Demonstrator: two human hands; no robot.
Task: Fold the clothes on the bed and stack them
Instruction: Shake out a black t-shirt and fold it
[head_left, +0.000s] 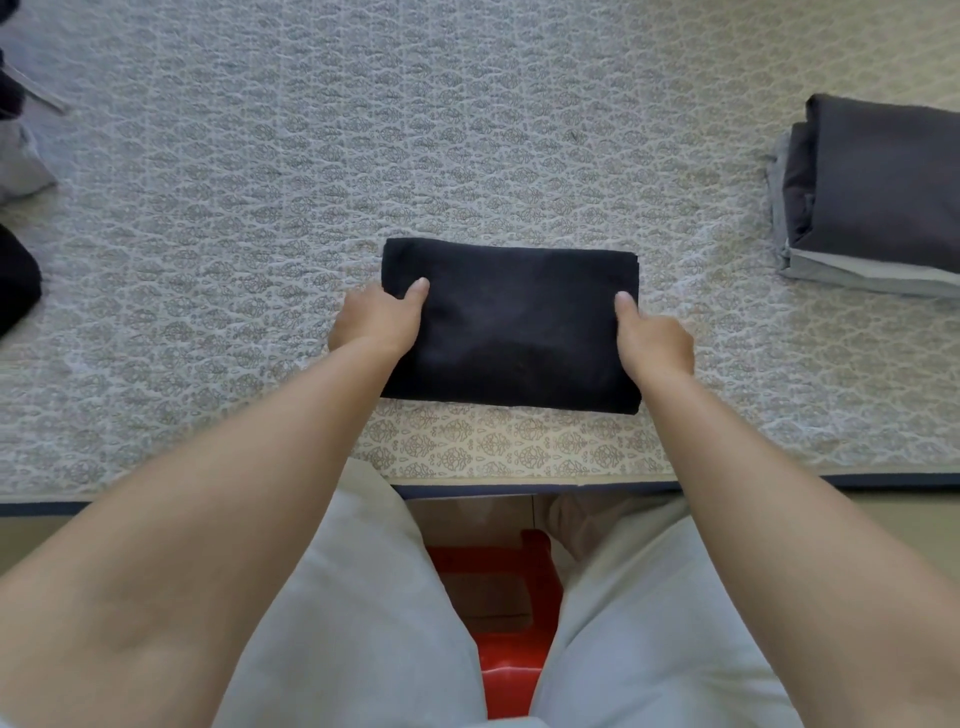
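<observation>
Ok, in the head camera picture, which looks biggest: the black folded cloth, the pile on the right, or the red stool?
1. Black folded cloth, held by the left hand and right hand.
2. Pile; the picture's edge cuts it off, so this is unsure.
3. Red stool, mostly hidden by the legs.

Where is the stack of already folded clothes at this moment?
In the head view, the stack of folded clothes sits on the bed at the far right edge, beyond and right of the black folded garment gripped by both hands.
</observation>
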